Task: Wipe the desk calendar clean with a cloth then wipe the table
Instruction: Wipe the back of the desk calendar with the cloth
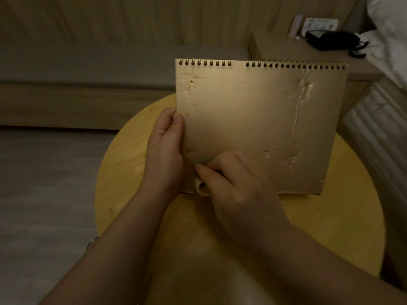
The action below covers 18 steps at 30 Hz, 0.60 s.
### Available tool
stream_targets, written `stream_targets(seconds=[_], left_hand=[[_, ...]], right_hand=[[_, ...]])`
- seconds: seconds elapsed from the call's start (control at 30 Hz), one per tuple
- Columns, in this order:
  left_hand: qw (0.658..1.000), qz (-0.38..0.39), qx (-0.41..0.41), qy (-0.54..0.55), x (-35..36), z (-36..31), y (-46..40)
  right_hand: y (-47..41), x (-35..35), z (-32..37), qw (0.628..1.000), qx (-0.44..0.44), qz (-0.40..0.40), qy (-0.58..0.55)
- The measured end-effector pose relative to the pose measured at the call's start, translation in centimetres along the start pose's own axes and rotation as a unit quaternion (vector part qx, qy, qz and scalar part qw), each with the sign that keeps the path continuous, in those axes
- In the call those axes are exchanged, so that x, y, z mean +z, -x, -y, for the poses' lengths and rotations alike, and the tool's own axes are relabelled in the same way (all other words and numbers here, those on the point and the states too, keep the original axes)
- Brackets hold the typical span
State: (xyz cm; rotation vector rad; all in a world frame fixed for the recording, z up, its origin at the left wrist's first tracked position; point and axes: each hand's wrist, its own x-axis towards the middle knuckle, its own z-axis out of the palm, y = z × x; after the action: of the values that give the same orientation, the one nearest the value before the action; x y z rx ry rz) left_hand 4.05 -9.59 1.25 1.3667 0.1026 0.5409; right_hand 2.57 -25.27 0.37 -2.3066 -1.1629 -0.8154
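At lower centre, the right hand (233, 179) presses a small bunched beige cloth (202, 188) onto the tan spiral-bound cardboard desk calendar (253, 119), standing mid-frame on the round wooden table (123, 164). The left hand (164, 148) pinches its left edge; hard rubbing could tip it.

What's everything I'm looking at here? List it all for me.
desk calendar: one, tan, spiral-bound, stands on the table, streaked with smears
cloth: one, light, bunched against the calendar's lower left
round table: one, pale wood, under the calendar
black object with cords: one, on the shelf at top right
printed card: one, white, behind the black object
white bedding: far right
left hand: grips the calendar's left edge
right hand: presses the cloth on the calendar
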Motion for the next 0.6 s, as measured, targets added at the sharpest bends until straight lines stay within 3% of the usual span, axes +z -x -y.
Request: stream_targets(seconds=[0.33, 0.6], left_hand=[[1.0, 0.009, -0.009, 0.014, -0.3, 0.4, -0.2], [1.0, 0.009, 0.0, 0.011, -0.4, 0.6, -0.4]], right_hand=[[-10.1, -1.6, -1.9, 0.998, 0.002, -0.054, 0.031], [-12.6, -2.0, -2.0, 0.997, 0.015, -0.034, 0.075]])
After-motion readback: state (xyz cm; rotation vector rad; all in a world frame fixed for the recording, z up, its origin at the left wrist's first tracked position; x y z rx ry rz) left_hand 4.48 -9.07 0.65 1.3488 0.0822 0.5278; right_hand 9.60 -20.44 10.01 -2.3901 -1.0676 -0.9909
